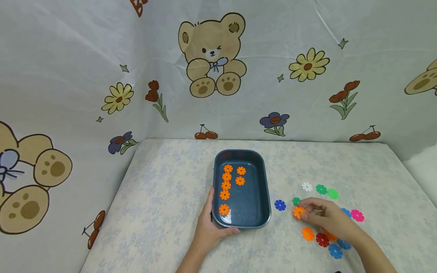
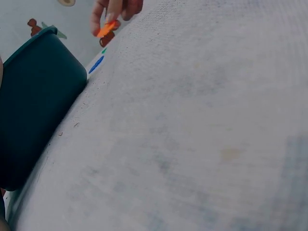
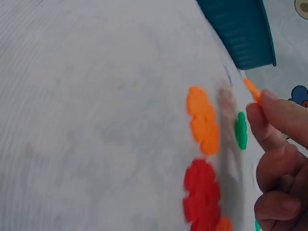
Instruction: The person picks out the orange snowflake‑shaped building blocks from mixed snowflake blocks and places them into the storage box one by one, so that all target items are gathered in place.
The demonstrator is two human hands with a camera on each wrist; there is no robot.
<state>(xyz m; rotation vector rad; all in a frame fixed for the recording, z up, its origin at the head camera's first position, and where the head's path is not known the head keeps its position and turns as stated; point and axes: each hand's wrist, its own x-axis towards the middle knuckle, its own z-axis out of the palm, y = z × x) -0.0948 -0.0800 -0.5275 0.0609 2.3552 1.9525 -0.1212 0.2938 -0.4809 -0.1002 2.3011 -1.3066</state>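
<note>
In the head view my left hand (image 1: 209, 229) holds the near left corner of a dark blue-green tray (image 1: 254, 189), fingers along its side and thumb at the near rim. Several orange snowflake discs (image 1: 226, 185) lie inside, most in a column by the left wall. Right of the tray, my right hand (image 1: 327, 217) pinches another orange disc (image 1: 299, 212) between thumb and fingertip. The right wrist view shows that pinched disc (image 3: 252, 90) edge-on, raised off the table. Beneath and near this hand lie a green disc (image 1: 296, 201) and a loose orange disc (image 1: 308, 234).
Around the right hand are blue (image 1: 280, 205), white (image 1: 307, 187), green (image 1: 321, 189), pink (image 1: 357, 215) and red (image 1: 322, 239) discs. A pale patterned cloth covers the table (image 1: 164, 197). Behind it hangs a curtain (image 1: 259, 87) printed with bears and flowers.
</note>
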